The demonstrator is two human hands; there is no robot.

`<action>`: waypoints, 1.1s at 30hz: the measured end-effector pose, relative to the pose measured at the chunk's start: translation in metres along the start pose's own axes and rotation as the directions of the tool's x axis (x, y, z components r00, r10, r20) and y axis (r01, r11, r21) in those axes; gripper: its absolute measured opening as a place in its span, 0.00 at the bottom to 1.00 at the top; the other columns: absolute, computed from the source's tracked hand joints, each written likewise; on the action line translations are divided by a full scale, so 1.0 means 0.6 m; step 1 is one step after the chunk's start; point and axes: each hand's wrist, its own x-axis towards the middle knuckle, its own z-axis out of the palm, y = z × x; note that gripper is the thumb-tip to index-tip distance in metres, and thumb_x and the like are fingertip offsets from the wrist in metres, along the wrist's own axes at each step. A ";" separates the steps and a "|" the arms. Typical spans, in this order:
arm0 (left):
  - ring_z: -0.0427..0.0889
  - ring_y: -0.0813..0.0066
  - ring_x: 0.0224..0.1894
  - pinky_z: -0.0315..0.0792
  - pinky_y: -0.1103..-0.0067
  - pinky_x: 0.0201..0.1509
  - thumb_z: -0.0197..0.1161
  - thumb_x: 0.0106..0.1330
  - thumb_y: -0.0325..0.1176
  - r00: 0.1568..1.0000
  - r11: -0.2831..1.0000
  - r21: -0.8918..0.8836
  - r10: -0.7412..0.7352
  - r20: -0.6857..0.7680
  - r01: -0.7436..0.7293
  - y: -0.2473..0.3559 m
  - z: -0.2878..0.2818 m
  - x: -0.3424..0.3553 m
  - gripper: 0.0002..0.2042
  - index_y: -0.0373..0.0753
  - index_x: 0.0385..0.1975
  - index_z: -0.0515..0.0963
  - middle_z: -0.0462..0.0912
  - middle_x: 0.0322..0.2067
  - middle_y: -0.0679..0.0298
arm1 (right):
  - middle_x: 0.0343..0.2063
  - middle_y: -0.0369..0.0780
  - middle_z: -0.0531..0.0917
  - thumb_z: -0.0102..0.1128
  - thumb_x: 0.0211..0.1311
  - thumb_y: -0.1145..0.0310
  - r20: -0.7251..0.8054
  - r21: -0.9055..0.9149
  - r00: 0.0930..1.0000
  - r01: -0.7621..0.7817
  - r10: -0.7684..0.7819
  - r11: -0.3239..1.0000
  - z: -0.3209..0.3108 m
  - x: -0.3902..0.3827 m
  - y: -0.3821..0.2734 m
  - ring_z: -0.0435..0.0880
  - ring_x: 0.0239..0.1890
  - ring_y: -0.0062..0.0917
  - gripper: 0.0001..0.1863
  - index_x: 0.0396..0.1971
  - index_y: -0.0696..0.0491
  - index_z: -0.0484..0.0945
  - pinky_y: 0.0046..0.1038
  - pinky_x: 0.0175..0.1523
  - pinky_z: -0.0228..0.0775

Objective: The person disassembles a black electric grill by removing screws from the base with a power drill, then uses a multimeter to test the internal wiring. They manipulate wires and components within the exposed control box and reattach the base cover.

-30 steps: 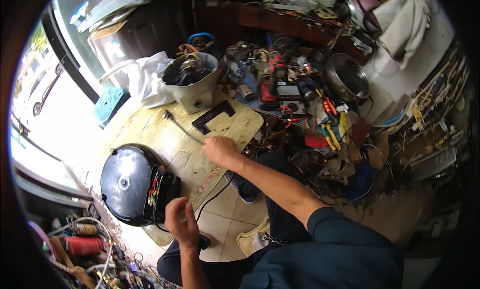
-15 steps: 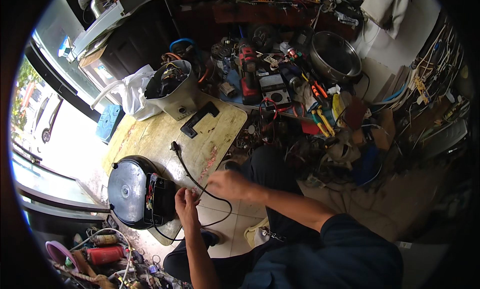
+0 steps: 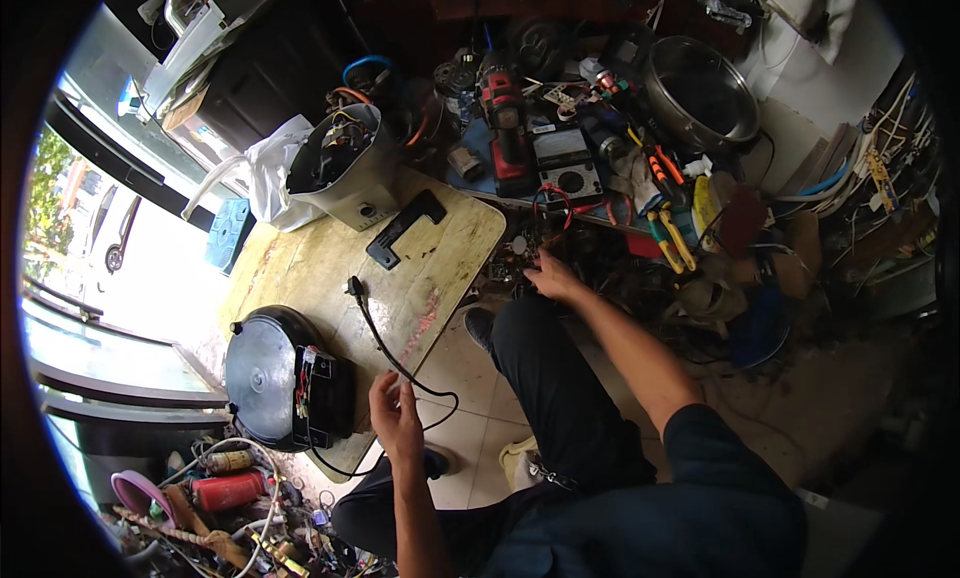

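A black round appliance (image 3: 272, 378) lies on its side at the near left of a worn yellowish table (image 3: 440, 248), its open wiring panel facing me. Its black power cord (image 3: 385, 348) runs across the table to a plug (image 3: 353, 286). My left hand (image 3: 397, 415) pinches the cord just off the table's near edge. My right hand (image 3: 548, 275) reaches past the table's right edge into a heap of small parts and wires, fingers curled on something too small to make out.
A white appliance body (image 3: 348, 168) with exposed insides and a black handle piece (image 3: 405, 228) sit at the table's far end. Behind lie a red drill (image 3: 503, 118), a meter (image 3: 563, 166), pliers (image 3: 665, 233) and a steel pot (image 3: 700, 93). Clutter crowds the floor at lower left (image 3: 230, 488).
My right hand has left the table's middle and swung right to the parts heap. My left hand has moved from the appliance to the cord.
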 end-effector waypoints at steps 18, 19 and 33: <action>0.82 0.75 0.53 0.77 0.80 0.56 0.66 0.79 0.26 0.994 0.994 0.010 -0.112 -0.018 0.112 0.030 -0.005 -0.081 0.09 0.31 0.53 0.81 0.80 0.63 0.55 | 0.36 0.53 0.89 0.69 0.72 0.49 -0.204 0.121 0.979 0.029 -0.004 0.992 0.034 0.020 -0.086 0.89 0.41 0.50 0.23 0.44 0.57 0.89 0.48 0.48 0.79; 0.82 0.74 0.54 0.77 0.79 0.57 0.65 0.79 0.26 0.995 0.996 0.003 -0.093 0.021 0.093 0.022 0.014 -0.074 0.09 0.31 0.53 0.81 0.80 0.63 0.55 | 0.36 0.52 0.90 0.70 0.71 0.47 -0.404 -0.046 0.903 0.139 -0.145 0.989 0.012 0.010 -0.070 0.89 0.42 0.50 0.24 0.42 0.57 0.89 0.45 0.49 0.78; 0.86 0.76 0.51 0.79 0.79 0.55 0.63 0.81 0.27 0.997 0.998 -0.017 -0.066 0.034 0.067 0.064 -0.002 -0.121 0.12 0.32 0.59 0.81 0.88 0.51 0.61 | 0.51 0.43 0.88 0.67 0.78 0.65 -0.476 -0.083 0.524 0.773 -0.707 0.629 -0.344 -0.319 -0.203 0.88 0.54 0.37 0.10 0.44 0.57 0.87 0.37 0.57 0.80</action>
